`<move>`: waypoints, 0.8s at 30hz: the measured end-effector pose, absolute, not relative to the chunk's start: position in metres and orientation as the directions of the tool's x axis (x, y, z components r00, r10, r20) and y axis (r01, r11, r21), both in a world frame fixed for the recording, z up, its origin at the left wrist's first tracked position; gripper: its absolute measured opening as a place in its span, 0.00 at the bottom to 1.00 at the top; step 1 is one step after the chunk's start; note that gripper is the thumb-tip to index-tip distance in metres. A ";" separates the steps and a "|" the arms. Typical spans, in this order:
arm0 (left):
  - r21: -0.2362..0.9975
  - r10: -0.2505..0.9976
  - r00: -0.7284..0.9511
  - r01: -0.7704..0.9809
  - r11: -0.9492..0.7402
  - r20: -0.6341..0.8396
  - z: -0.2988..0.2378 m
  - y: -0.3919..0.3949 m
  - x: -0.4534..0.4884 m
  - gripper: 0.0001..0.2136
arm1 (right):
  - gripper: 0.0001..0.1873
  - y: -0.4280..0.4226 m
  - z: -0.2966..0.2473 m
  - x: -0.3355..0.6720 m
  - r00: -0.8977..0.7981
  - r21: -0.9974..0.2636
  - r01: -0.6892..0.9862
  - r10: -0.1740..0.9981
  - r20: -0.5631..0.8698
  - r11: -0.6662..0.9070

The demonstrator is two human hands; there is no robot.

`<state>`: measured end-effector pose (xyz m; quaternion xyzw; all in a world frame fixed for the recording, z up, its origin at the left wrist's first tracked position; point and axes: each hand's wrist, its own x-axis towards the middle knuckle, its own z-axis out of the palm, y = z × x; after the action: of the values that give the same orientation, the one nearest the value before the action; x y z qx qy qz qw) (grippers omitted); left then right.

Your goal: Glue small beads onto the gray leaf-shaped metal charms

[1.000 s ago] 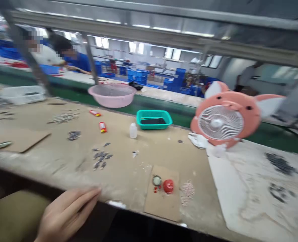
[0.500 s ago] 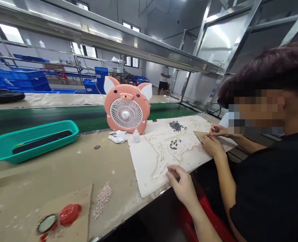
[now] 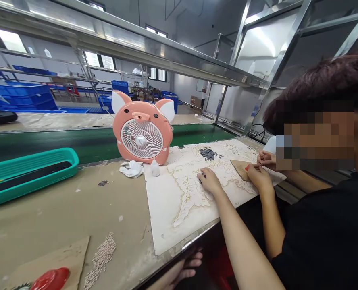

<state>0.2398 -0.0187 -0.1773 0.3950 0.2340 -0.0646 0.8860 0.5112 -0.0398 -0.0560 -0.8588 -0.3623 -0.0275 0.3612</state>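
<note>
My right hand point(image 3: 209, 181) reaches over a sheet printed like a map point(image 3: 163, 237). Its curled fingers close down on the few small dark pieces there, which they mostly hide. Farther back lies a larger pile of small dark, flat pieces point(image 3: 207, 154). Palm up and with fingers apart, my left hand point(image 3: 186, 270) is low at the bottom, below the table's front edge, with nothing seen in it. At the right, a co-worker's hands point(image 3: 262, 171) hold a small red thing point(image 3: 247, 166) over a piece of cardboard point(image 3: 239, 169).
A pig-shaped fan point(image 3: 142, 133) stands behind a small white bottle point(image 3: 155, 168) and a white cloth point(image 3: 132, 169). Left are a green basket point(image 3: 73, 157) and small dark bits point(image 3: 103, 183). Pale pellets point(image 3: 102, 257) lie beside a red dome-shaped thing point(image 3: 52, 278) on cardboard point(image 3: 82, 253).
My right hand has moved forward from the sheet's front edge onto the small group of dark pieces. My left hand has come into view. The camera view has shifted rightward.
</note>
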 end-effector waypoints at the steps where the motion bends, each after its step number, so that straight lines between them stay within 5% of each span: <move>1: 0.652 0.065 0.895 0.269 0.709 -0.441 -0.178 -0.019 0.246 0.17 | 0.17 -0.041 -0.058 0.507 0.701 -0.596 0.671 0.640 0.314 -0.442; 6: 0.550 0.062 0.957 0.108 0.828 -0.282 -0.175 -0.026 0.277 0.23 | 0.12 -0.064 -0.065 0.467 0.567 -0.584 0.758 0.737 0.368 -0.292; 11: 0.519 0.123 0.951 0.044 0.854 -0.284 -0.161 -0.045 0.306 0.25 | 0.07 -0.100 -0.069 0.412 0.574 -0.575 0.773 0.681 0.454 -0.268; 18: 0.634 0.286 0.861 0.054 0.771 -0.421 -0.132 -0.121 0.331 0.14 | 0.11 -0.136 -0.103 0.346 0.635 -0.551 0.772 0.391 0.666 -0.317; 24: 0.484 0.121 0.884 0.129 0.865 -0.451 -0.132 -0.104 0.313 0.12 | 0.09 -0.147 -0.138 0.310 0.627 -0.571 0.762 0.131 0.768 -0.306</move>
<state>0.3134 -0.1040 -0.1319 0.2594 0.2407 -0.0022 0.9353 0.3101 -0.1467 -0.1382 -0.7458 -0.2992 -0.3110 0.5075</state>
